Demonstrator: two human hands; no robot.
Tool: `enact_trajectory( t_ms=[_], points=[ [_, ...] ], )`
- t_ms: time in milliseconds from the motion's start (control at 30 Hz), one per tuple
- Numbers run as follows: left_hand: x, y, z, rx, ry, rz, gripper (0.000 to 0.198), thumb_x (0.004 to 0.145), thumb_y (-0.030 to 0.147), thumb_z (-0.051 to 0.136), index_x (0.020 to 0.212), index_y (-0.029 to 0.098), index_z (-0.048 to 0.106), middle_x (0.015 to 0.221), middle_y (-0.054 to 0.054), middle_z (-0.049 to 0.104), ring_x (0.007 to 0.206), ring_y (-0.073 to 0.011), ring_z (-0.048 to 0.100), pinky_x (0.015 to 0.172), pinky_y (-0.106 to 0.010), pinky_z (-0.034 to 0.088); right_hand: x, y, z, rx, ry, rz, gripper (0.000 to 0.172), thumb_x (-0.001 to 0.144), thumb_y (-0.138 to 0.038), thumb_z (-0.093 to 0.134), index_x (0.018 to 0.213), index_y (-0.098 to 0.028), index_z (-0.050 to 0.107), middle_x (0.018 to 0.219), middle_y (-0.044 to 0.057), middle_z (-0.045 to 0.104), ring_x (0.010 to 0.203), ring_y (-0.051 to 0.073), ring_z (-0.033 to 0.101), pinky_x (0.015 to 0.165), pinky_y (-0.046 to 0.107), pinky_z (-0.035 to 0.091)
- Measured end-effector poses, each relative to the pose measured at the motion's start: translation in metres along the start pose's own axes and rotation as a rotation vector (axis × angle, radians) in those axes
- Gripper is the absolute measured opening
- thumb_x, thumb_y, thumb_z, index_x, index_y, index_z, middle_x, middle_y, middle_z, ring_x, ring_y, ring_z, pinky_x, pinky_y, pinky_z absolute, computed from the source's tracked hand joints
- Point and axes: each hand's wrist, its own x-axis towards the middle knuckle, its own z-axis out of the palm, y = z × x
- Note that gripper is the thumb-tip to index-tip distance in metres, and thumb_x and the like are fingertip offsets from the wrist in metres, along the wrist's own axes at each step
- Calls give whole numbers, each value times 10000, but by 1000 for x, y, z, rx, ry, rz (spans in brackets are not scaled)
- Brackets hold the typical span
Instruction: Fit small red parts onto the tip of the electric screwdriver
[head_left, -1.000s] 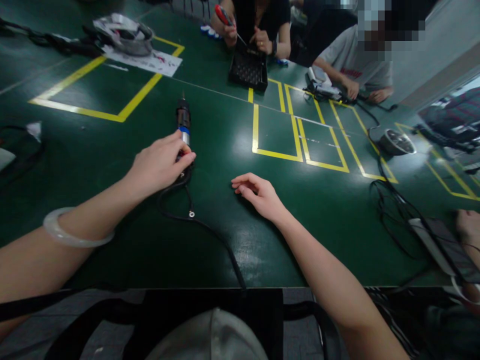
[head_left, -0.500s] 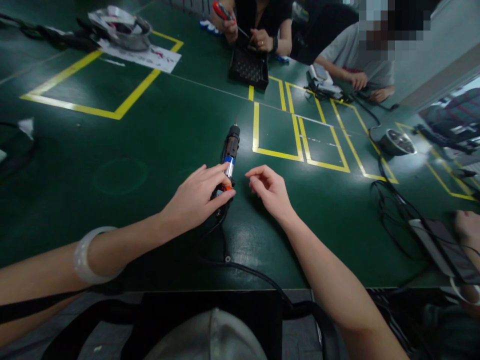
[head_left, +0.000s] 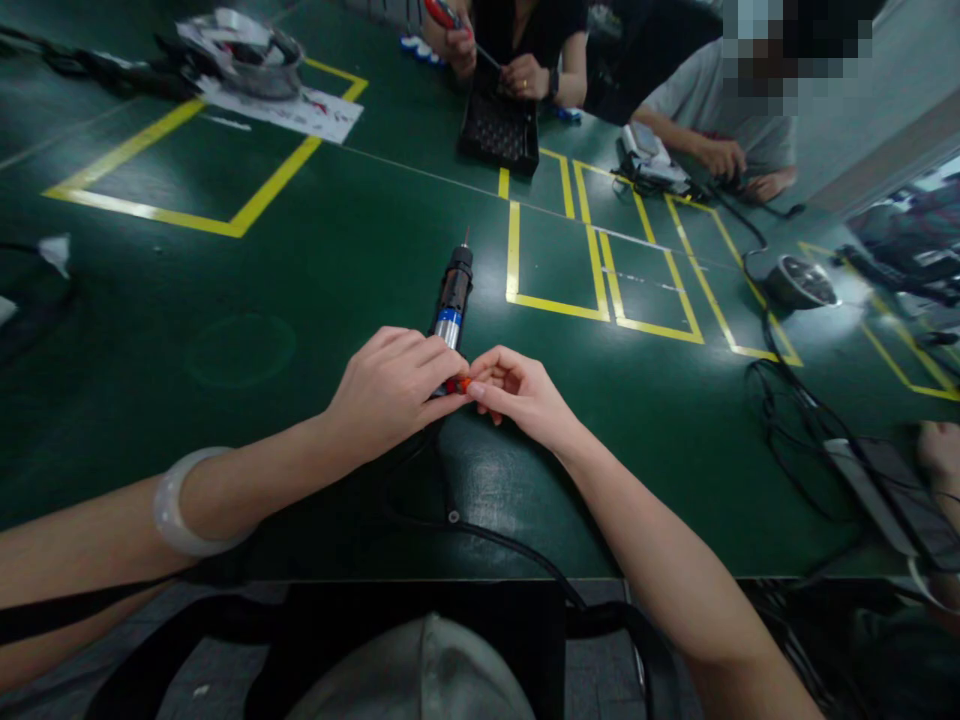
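Observation:
An electric screwdriver [head_left: 454, 290], black with a blue band and a silver section, lies on the green table with its thin bit pointing away from me. My left hand [head_left: 394, 380] is closed over its rear part, thumb towards me. The fingertips of my right hand [head_left: 517, 390] pinch a small orange-red part [head_left: 465, 384] at the right side of the grip, touching my left fingertips. Whether that part belongs to the screwdriver I cannot tell. A black cable [head_left: 517, 545] runs from below my left hand towards the table edge.
Across the table a person's hands [head_left: 525, 76] work with a red-handled tool over a black tray [head_left: 499, 140]. Yellow tape outlines [head_left: 559, 306] mark the surface. At the right are coiled cables [head_left: 787, 430] and a round metal part [head_left: 802, 282]; a clear bowl [head_left: 266, 70] stands far left.
My right hand has moved left to meet my left hand and now pinches the orange-red part. My left fingers have curled round the screwdriver, which has shifted slightly left.

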Motion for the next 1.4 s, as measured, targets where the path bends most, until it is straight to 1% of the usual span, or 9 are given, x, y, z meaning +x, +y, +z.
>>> enact_trajectory(
  t_ms=[167,300,467,667,800,967,1067,1200,1400],
  points=[
    [1,-4,3,-50,-14,24,260,981,466,584,935,218,650,926,-70,686,885,-276,618,802,-426,426,2,4,2,16,-30,-17,345,796,-441,789,940,-197,593,741,-34,618,600,83,555,480,187,470],
    [2,-13,4,-108,-22,10,282,954,464,627,1082,214,642,1068,-80,692,984,-285,625,863,-430,433,6,9,-8,-18,29,-82,281,809,-355,752,973,-190,596,780,-36,611,571,63,523,498,195,461],
    [2,-27,6,-169,-69,-49,481,908,525,651,1287,232,618,1345,-126,618,1225,-340,565,993,-486,440,9,14,-19,-160,87,-129,210,802,-298,715,938,-185,604,871,-5,643,629,65,530,565,210,435],
    [1,-36,10,-213,-182,-119,723,897,667,589,1464,220,545,1577,-152,429,1452,-387,389,1165,-577,345,7,14,-12,-282,81,-146,193,843,-289,673,992,-190,602,916,7,676,627,79,519,571,226,411],
    [1,-33,8,-189,-274,-210,789,908,711,530,1536,236,486,1634,-149,352,1469,-399,378,1205,-630,272,6,12,-9,-452,95,-176,142,862,-247,663,973,-193,594,885,-7,677,630,87,514,611,237,413],
    [1,-28,5,-195,-345,-252,818,925,718,487,1586,240,424,1680,-145,273,1516,-374,330,1235,-568,265,6,10,-10,-636,141,-250,86,876,-239,684,928,-194,633,844,-3,618,712,117,539,677,259,429],
    [1,-27,5,-216,-357,-272,813,923,712,482,1588,249,425,1694,-135,239,1514,-373,339,1221,-547,307,7,11,-8,-610,148,-269,82,871,-225,683,923,-194,628,829,-6,593,708,117,542,675,259,440],
    [2,-26,4,-262,-360,-296,810,916,702,479,1587,250,430,1702,-131,207,1502,-380,363,1201,-546,344,8,13,-2,-512,119,-218,112,885,-240,645,976,-201,592,773,-27,590,676,114,551,662,255,454],
    [1,-25,4,-262,-367,-291,781,929,672,468,1584,249,433,1695,-151,208,1512,-384,344,1188,-567,354,6,15,0,-509,50,-265,247,849,-164,565,1090,-211,541,814,-33,599,720,118,580,703,260,472]
  ],
)
